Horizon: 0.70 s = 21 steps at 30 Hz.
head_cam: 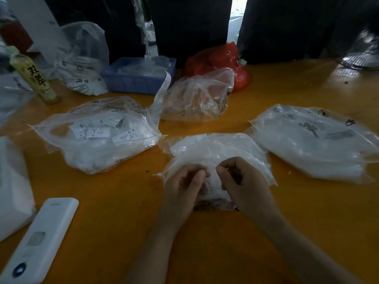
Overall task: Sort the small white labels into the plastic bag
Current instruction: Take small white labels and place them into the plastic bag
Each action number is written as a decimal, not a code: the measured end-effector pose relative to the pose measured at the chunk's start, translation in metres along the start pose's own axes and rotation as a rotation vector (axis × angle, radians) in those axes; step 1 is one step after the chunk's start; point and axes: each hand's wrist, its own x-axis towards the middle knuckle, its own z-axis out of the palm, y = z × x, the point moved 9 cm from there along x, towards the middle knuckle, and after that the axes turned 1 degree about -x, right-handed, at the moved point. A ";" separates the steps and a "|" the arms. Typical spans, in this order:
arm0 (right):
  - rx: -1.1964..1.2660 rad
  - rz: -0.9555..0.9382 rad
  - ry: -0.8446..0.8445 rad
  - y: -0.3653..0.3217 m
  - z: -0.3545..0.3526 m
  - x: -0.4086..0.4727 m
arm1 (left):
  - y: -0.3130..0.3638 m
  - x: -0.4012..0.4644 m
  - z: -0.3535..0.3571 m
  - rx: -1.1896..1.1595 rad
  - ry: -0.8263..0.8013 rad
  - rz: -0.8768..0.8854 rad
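Both hands sit close together on the near-centre plastic bag (215, 154), which lies on the orange worktop (123, 201). Left hand (182, 187) has fingers curled, pinching the bag's film at its near edge; right hand (244, 181) likewise curled, gripping the film just beside the left, thumb tips nearly meeting. Bag is filled w/ white stuff, contents too blurred to read as single labels. To the left, apart from it, a 2nd clear bag (98, 132) shows small white labels (97, 132) w/ print thru the film. To the right, a 3rd bag (315, 140) w/ white contents. Further back: crumpled clear bag (196, 97), red bag (223, 62) behind it, blue tray (139, 76), paper strip (162, 93) hanging over the tray's front, yellow bottle (32, 76) at far left. White remote-like device (41, 240) lies near left on the worktop.
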 end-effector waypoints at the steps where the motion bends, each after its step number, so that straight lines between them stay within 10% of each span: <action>1: -0.008 -0.023 0.042 -0.001 -0.004 0.000 | 0.000 0.001 -0.001 -0.004 0.019 -0.002; 21: 0.392 0.066 -0.090 0.021 0.006 -0.005 | 0.006 -0.002 0.008 0.179 -0.113 0.085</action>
